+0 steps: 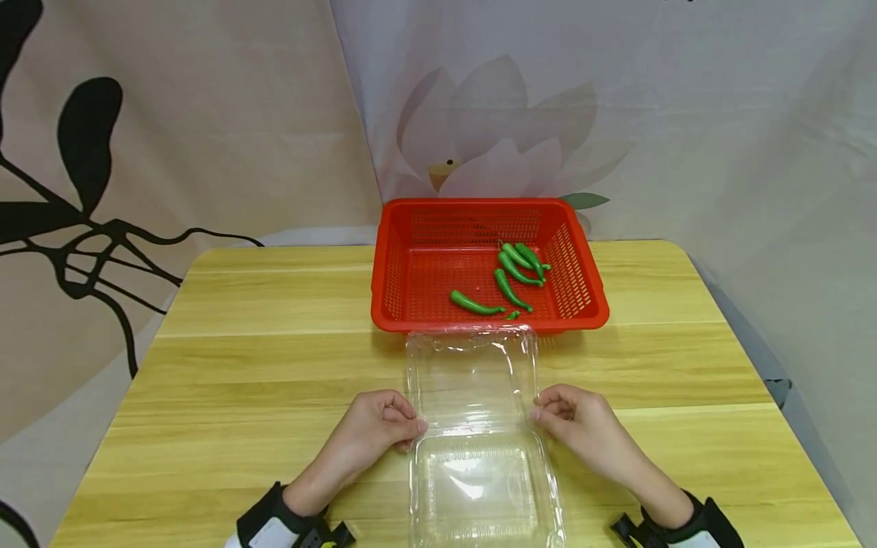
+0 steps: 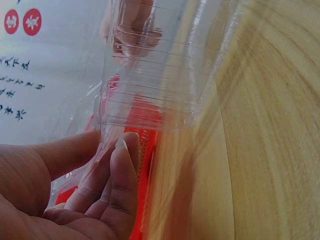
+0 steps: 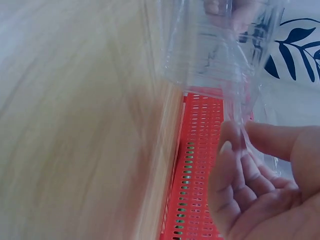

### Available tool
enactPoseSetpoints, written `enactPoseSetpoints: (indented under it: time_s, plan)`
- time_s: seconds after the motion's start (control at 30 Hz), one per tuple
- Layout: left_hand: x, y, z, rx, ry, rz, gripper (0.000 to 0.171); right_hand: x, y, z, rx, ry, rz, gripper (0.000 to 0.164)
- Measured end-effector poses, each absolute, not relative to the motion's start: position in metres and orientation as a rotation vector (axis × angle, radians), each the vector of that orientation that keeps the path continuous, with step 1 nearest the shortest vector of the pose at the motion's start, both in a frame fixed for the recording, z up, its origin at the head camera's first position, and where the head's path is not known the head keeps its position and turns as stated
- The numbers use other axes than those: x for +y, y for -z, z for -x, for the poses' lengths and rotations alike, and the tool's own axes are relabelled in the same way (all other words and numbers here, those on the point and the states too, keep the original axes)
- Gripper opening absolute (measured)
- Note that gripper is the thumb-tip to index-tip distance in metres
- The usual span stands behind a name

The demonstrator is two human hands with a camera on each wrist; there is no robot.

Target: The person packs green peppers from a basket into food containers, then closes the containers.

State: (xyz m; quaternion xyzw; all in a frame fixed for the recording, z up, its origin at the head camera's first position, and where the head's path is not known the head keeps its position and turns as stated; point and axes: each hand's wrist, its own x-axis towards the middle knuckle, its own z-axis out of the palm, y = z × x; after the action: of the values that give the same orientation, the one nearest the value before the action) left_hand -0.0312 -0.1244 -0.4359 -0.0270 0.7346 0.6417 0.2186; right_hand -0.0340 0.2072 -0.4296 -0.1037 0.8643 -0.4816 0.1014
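Note:
A clear plastic clamshell box (image 1: 479, 487) lies opened out in front of me, its lid (image 1: 473, 373) folded back toward the basket. My left hand (image 1: 380, 426) pinches the box's left edge near the hinge, thumb on one side and fingers on the other, as the left wrist view shows. On the opposite edge my right hand (image 1: 582, 426) pinches the plastic the same way. Beyond the lid stands a red plastic basket (image 1: 425, 323) with several green chili peppers (image 1: 473, 304) inside, most toward its right side. The lid's far end overlaps the basket's front rim in the head view.
The wooden table (image 1: 240, 365) carries the box and basket. Behind it hangs a printed cloth (image 1: 240, 114) with dark leaf shapes and a pale flower, close to the basket's back.

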Motion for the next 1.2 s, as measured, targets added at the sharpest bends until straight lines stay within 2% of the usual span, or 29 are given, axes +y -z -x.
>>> enactPoseSetpoints:
  time_s: [0.4,0.6,0.83,1.2]
  plan:
    - [-0.125,0.439,0.034,2.006,-1.81,0.129,0.02,0.198,0.428,0.045,2.508,1.501,0.23,0.013]
    - [-0.126,0.44,0.036,1.997,-1.862,0.173,0.02,0.193,0.428,0.049,2.497,1.536,0.193,0.019]
    - [-0.13,0.441,0.038,2.015,-1.884,0.225,0.02,0.189,0.431,0.051,2.515,1.544,0.241,0.03]
    - [-0.134,0.44,0.039,2.036,-1.898,0.304,0.023,0.183,0.436,0.056,2.523,1.541,0.341,0.037]
